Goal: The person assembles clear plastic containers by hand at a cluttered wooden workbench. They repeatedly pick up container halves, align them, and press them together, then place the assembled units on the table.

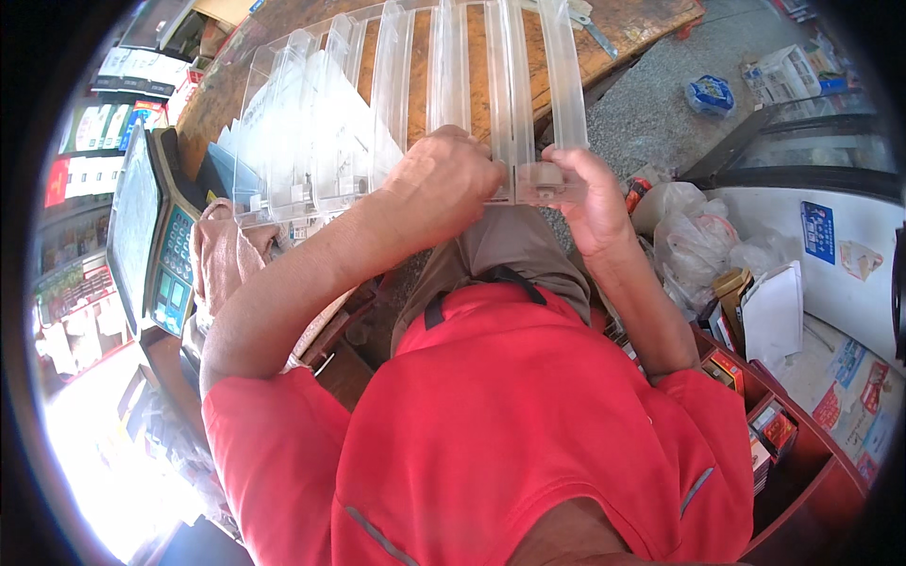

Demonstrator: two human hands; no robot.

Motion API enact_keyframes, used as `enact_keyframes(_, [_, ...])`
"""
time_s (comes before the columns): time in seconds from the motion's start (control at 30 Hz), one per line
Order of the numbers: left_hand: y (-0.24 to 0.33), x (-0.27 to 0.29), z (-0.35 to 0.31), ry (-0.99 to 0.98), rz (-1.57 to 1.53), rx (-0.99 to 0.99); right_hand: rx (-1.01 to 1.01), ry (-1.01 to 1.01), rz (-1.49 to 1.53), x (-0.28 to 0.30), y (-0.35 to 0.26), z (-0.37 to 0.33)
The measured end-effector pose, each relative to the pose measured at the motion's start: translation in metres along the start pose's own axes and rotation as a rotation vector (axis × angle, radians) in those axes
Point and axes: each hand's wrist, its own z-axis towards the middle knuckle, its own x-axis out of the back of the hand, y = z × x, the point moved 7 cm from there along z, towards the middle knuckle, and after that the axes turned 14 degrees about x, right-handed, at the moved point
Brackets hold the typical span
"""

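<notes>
A clear plastic divider rack point(441, 71) with several long parallel lanes lies over the wooden table, its near edge toward my body. My left hand point(444, 174) is closed on that near edge, right of the middle, its fingers curled down and their tips hidden. At the rack's right end my right hand point(595, 193) grips the corner, thumb on top beside a small clear block point(541, 179) at the foot of the last lane. White paper sheets point(326, 123) show through the left lanes.
The worn wooden table point(623, 24) spreads beyond the rack. A scale with a keypad point(173, 269) stands on the left, near a brown towel point(226, 250). Plastic bags point(694, 231) and a white freezer-like case point(783, 212) are on the right. A blue package point(710, 95) lies on the floor.
</notes>
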Motion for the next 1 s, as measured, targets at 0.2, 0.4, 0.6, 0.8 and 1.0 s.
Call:
enact_keyframes(0.2, [0.000, 0.002, 0.005, -0.023, 0.021, 0.051, 0.017, 0.008, -0.064, 0.000, -0.014, 0.004])
enact_keyframes(0.4, [0.005, 0.017, -0.004, 0.094, 0.014, -0.006, -0.084, -0.117, -0.015, 0.004, -0.004, 0.005])
enact_keyframes(0.6, [-0.011, 0.083, 0.000, 0.111, -0.283, 0.013, 0.159, -0.072, -0.388, 0.031, -0.050, 0.042])
enact_keyframes(0.8, [-0.107, 0.112, 0.100, 0.395, 0.012, 0.375, 0.456, -0.073, -0.648, -0.015, -0.117, 0.140])
enact_keyframes(1.0, [-0.146, 0.052, 0.199, 0.188, 0.103, 0.435, 0.231, -0.097, -0.926, -0.008, -0.099, 0.216])
